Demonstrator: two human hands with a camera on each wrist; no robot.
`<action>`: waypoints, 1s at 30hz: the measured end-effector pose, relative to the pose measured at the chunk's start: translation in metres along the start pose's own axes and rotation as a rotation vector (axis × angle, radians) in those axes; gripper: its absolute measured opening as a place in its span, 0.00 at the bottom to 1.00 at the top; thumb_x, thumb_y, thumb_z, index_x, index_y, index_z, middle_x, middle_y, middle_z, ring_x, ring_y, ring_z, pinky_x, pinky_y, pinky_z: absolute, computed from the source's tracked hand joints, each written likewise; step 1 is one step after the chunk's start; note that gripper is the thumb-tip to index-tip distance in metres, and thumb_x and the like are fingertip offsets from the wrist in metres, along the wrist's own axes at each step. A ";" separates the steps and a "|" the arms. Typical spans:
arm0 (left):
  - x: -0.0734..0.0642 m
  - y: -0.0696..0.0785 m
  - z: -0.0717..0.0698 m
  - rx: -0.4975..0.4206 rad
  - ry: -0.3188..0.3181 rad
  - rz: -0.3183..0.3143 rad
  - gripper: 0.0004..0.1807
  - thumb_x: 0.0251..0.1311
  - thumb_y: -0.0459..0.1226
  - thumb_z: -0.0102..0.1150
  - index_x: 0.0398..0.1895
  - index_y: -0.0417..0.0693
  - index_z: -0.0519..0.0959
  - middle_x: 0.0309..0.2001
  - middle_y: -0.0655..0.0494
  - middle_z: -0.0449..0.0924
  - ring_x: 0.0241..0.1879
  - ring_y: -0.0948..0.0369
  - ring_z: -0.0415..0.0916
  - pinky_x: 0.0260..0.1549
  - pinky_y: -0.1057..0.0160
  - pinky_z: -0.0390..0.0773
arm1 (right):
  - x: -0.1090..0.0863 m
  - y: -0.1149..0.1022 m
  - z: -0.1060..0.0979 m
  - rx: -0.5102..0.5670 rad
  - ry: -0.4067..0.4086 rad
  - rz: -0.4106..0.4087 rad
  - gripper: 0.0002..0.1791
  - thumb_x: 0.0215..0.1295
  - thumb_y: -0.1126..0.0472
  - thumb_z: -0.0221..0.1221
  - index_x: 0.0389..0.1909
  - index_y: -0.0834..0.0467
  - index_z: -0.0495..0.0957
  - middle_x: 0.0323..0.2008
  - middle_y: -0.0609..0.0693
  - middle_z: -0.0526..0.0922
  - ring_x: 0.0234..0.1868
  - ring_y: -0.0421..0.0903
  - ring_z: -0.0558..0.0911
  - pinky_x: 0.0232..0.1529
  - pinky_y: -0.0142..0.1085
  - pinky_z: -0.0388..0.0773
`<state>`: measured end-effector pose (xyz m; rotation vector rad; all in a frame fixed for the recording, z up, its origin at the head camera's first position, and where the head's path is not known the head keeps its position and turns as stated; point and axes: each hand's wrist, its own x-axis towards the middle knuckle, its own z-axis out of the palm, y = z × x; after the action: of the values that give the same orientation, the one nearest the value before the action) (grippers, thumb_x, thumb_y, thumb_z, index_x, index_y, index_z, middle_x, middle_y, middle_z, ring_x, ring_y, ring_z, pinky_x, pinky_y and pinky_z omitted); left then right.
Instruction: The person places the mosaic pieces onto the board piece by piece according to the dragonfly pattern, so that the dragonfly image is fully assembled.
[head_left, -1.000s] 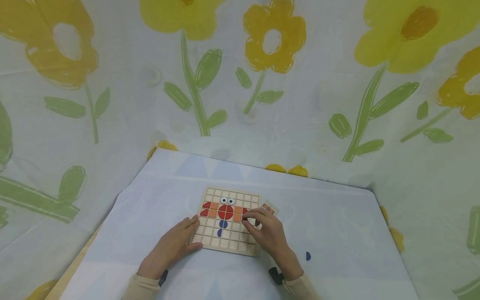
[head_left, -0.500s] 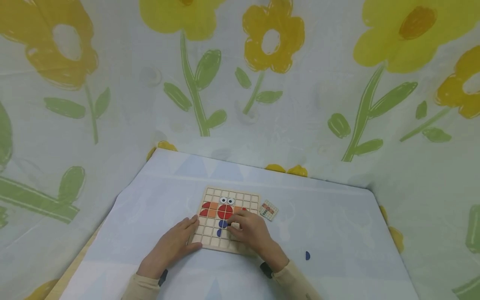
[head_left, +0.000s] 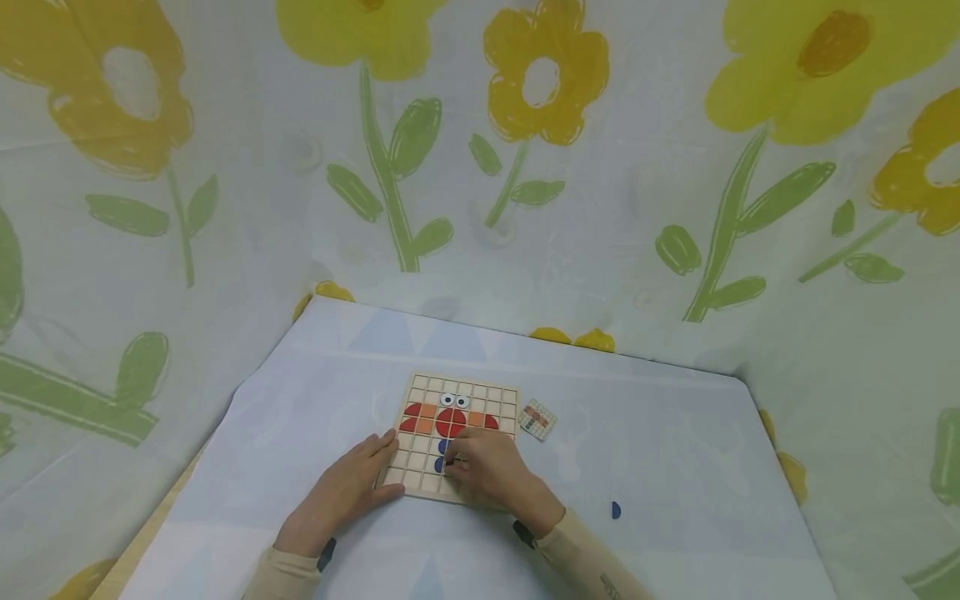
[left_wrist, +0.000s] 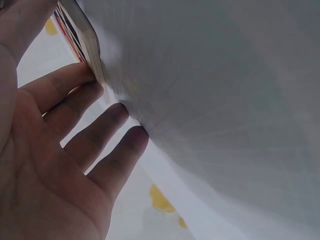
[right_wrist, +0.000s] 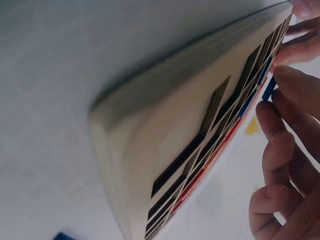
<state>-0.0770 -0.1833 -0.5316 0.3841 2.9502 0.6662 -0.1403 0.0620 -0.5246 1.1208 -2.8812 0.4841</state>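
A wooden grid board point(head_left: 495, 393) lies on the table, bearing two round eye pieces point(head_left: 454, 401), a red circle point(head_left: 450, 423), orange squares and red rounded pieces. My left hand point(head_left: 345, 492) rests against the board's left side, fingers extended along its edge and thumb near the front corner. Over the lower middle cells, my right hand point(head_left: 491, 468) pinches a blue half-circle piece point(right_wrist: 270, 89) between thumb and finger, close above the board. Beside those fingertips, blue pieces point(head_left: 440, 465) sit in the grid, partly covered by the hand in the head view.
Right of the board lies a small pattern card point(head_left: 537, 419) printed with a similar coloured grid. A loose blue half-circle point(head_left: 616, 510) is on the tablecloth point(head_left: 675, 467) farther right. A flower-printed curtain point(head_left: 600, 208) stands behind the table.
My right hand has moved left and toward the near side over the board, from the right red piece to the lower blue pieces. The left hand stays at the board's edge.
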 end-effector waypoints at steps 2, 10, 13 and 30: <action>0.000 0.000 0.001 0.001 0.001 -0.001 0.43 0.61 0.52 0.69 0.72 0.37 0.68 0.75 0.45 0.64 0.73 0.41 0.60 0.71 0.43 0.65 | 0.001 -0.001 0.002 -0.003 -0.015 0.013 0.06 0.62 0.49 0.72 0.37 0.44 0.90 0.36 0.35 0.87 0.39 0.34 0.81 0.43 0.28 0.81; 0.001 -0.001 0.001 0.002 -0.004 -0.005 0.43 0.61 0.52 0.69 0.73 0.38 0.68 0.75 0.45 0.64 0.73 0.42 0.60 0.71 0.43 0.65 | 0.002 -0.002 0.004 -0.020 -0.046 0.008 0.04 0.63 0.50 0.71 0.36 0.44 0.91 0.35 0.34 0.85 0.37 0.34 0.79 0.42 0.28 0.81; 0.001 -0.002 0.002 0.010 0.003 0.007 0.43 0.61 0.52 0.69 0.72 0.37 0.68 0.74 0.45 0.64 0.73 0.42 0.61 0.71 0.43 0.65 | 0.003 -0.001 0.004 -0.027 -0.038 -0.001 0.04 0.62 0.51 0.71 0.36 0.45 0.91 0.35 0.35 0.86 0.37 0.33 0.80 0.41 0.27 0.81; -0.001 0.001 -0.001 -0.008 0.010 0.001 0.42 0.60 0.50 0.70 0.72 0.36 0.68 0.74 0.44 0.65 0.73 0.41 0.61 0.71 0.43 0.65 | 0.002 -0.003 0.001 -0.039 -0.054 -0.010 0.04 0.63 0.52 0.71 0.38 0.45 0.91 0.39 0.36 0.87 0.43 0.36 0.84 0.48 0.31 0.83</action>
<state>-0.0761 -0.1829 -0.5298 0.3833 2.9563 0.6820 -0.1397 0.0583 -0.5249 1.1590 -2.9156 0.4022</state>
